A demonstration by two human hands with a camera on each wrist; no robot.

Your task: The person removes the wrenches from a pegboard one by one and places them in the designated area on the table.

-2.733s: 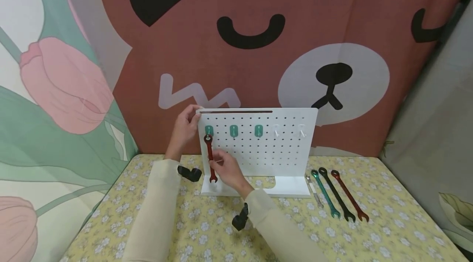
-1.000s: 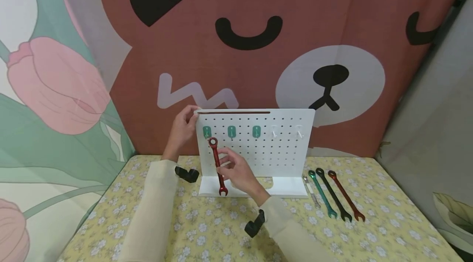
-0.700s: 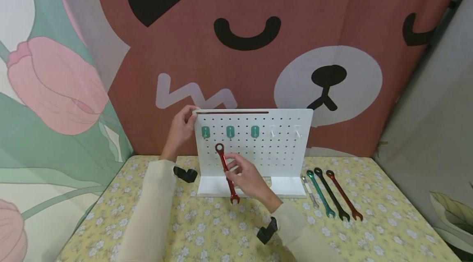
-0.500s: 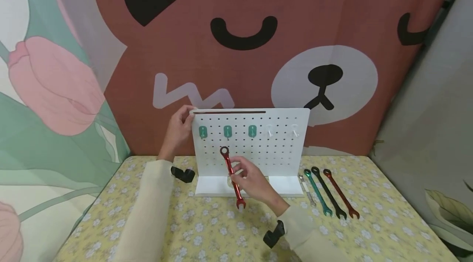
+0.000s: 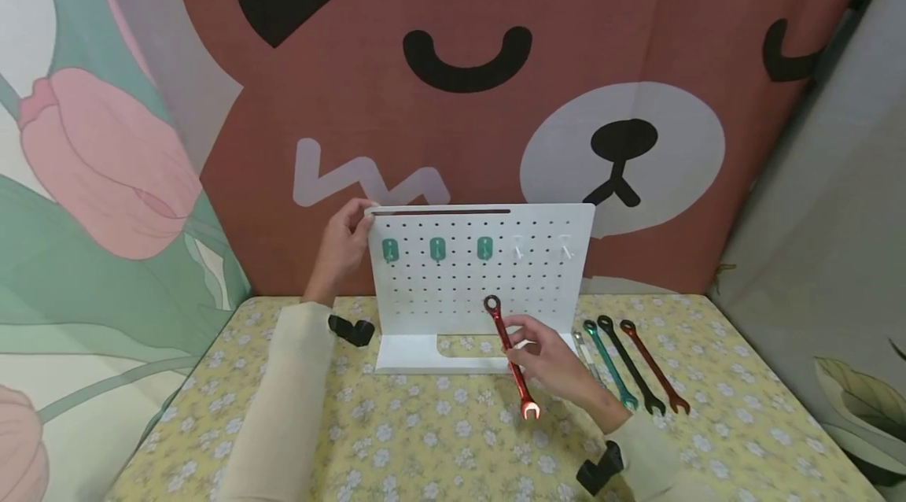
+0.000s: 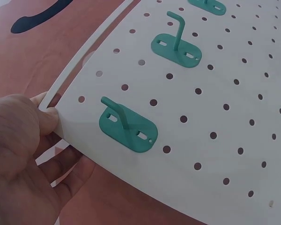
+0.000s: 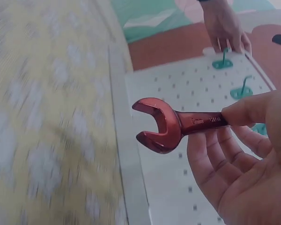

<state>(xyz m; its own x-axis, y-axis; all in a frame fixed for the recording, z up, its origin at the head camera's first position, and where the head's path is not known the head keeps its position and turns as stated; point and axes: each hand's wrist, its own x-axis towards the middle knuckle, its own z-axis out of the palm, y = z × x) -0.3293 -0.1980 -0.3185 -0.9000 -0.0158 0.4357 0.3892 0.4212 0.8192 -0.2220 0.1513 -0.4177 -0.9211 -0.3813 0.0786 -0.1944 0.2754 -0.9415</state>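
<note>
My left hand (image 5: 343,246) pinches the upper left corner of a white pegboard (image 5: 467,293), thumb on the front and fingers behind, as the left wrist view shows. Between thumb and fingers my right hand (image 5: 548,360) holds a red combination wrench (image 5: 511,356). It hangs in front of the board's lower right part, ring end up and open end down, apart from board and table. Three green hooks (image 5: 437,249) and two clear hooks (image 5: 565,247) run along the board in a row, all bare. In the right wrist view the wrench's open jaw end (image 7: 161,125) points away from the palm.
Right of the board lie a small silver wrench (image 5: 584,351), partly hidden by the right hand, a green wrench (image 5: 610,363), a black wrench (image 5: 630,364) and an orange-red wrench (image 5: 654,367). They rest on a flowered yellow tablecloth (image 5: 396,439). A printed curtain (image 5: 453,148) hangs behind.
The red wrench has come off the leftmost green hook. My right hand has carried it down and rightward across the board's front. My left hand has kept its grip on the corner.
</note>
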